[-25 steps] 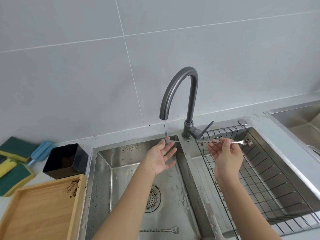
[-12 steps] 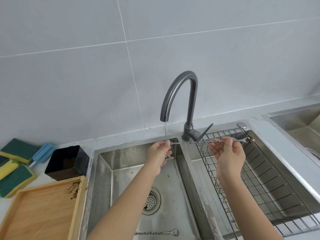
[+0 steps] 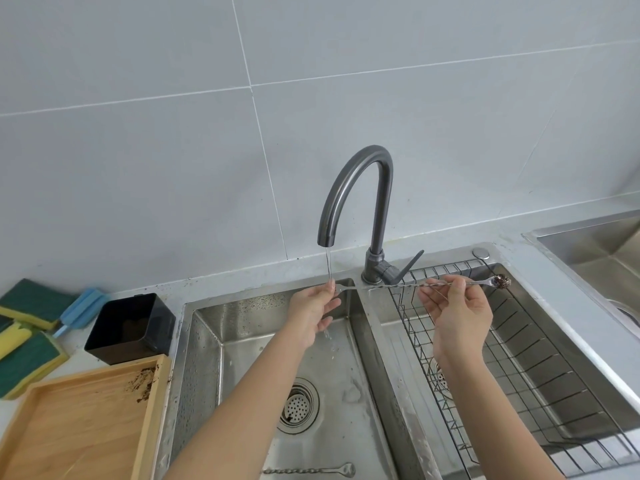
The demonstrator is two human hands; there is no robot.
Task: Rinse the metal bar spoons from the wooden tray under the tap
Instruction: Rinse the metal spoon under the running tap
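A double steel sink (image 3: 194,341) is set into the pale worktop (image 3: 512,251), with a wire drainer basket (image 3: 540,368) in its right basin and a dark gooseneck tap (image 3: 360,181) running a thin stream into the left one. At lower left lies the wooden tray (image 3: 76,434), soiled with brown crumbs at its far corner, beside a black square container (image 3: 130,329) and green-and-yellow sponges (image 3: 27,351). The right hand (image 3: 457,315) pinches a twisted bar spoon (image 3: 391,286) near its crumb-caked bowl, holding it level across the divider. The left hand (image 3: 313,315), fingers loosely spread, seems to touch the spoon's forked end under the stream. A second bar spoon (image 3: 311,470) lies on the left basin floor.
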